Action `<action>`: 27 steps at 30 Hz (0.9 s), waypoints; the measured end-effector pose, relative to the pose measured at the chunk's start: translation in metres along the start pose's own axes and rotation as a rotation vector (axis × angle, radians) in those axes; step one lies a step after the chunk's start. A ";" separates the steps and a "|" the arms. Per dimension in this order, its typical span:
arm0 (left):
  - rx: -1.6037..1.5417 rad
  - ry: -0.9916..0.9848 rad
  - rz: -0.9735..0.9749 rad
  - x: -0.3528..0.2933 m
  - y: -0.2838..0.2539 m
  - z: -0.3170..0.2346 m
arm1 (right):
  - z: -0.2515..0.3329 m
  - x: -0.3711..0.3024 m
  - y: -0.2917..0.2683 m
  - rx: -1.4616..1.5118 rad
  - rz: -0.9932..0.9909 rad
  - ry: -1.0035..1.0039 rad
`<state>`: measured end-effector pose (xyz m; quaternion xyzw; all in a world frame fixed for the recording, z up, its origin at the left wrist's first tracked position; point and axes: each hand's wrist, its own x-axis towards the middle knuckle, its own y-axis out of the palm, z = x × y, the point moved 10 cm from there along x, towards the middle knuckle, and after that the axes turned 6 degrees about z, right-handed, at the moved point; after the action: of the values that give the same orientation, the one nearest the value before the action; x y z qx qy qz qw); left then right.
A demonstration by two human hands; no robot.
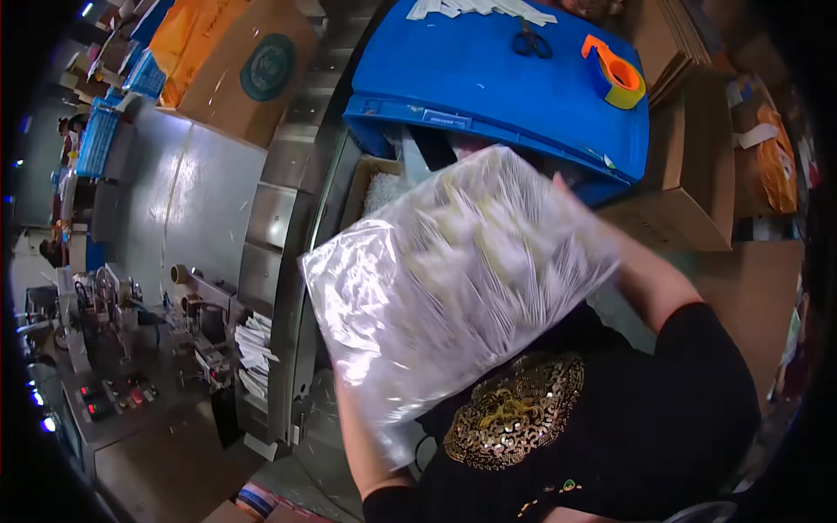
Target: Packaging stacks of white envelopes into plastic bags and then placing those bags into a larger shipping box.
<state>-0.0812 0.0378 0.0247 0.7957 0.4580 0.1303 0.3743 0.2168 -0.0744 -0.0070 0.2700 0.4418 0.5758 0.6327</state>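
A large clear plastic bag (pixel 462 270), packed with rows of thin whitish and yellowish pieces, is tilted in front of my body. The kind of pieces inside is blurred. My left forearm (pixel 362 436) runs up to the bag's left side, where the hand supports it with its fingers hidden behind the plastic. On the opposite side, my right hand (pixel 560 183) grips the bag; only a bit of it shows past the upper right edge. Just beyond the bag is a blue plastic bin (pixel 488 78), turned so a broad flat face is up.
On the blue bin lie white strips (pixel 475 9), black-handled scissors (pixel 530 42) and an orange-and-yellow tape dispenser (pixel 615 74). A metal conveyor edge (pixel 277 218) runs along the left, by a machine (pixel 131 349). Cardboard boxes (pixel 680 200) stand at right; another carton (pixel 253 78) sits far left.
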 end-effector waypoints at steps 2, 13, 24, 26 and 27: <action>-0.066 -0.086 -0.060 -0.005 0.002 0.033 | -0.026 -0.008 -0.020 -0.046 -0.075 0.131; -0.105 -0.256 -0.203 -0.060 -0.037 0.091 | -0.004 -0.012 -0.021 -0.431 -0.049 0.179; -0.045 -0.327 -0.048 -0.057 -0.016 0.100 | 0.029 0.009 -0.036 -0.718 -0.124 0.009; 0.067 -0.322 0.019 -0.050 -0.008 0.101 | 0.070 0.019 -0.012 -1.014 -0.177 -0.223; 0.069 -0.325 0.022 -0.046 -0.001 0.101 | 0.081 0.026 0.045 -1.432 -0.042 -0.365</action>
<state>-0.0516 -0.0476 -0.0393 0.8235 0.3869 -0.0120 0.4147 0.2642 -0.0267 0.0621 -0.1260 -0.1494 0.6567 0.7284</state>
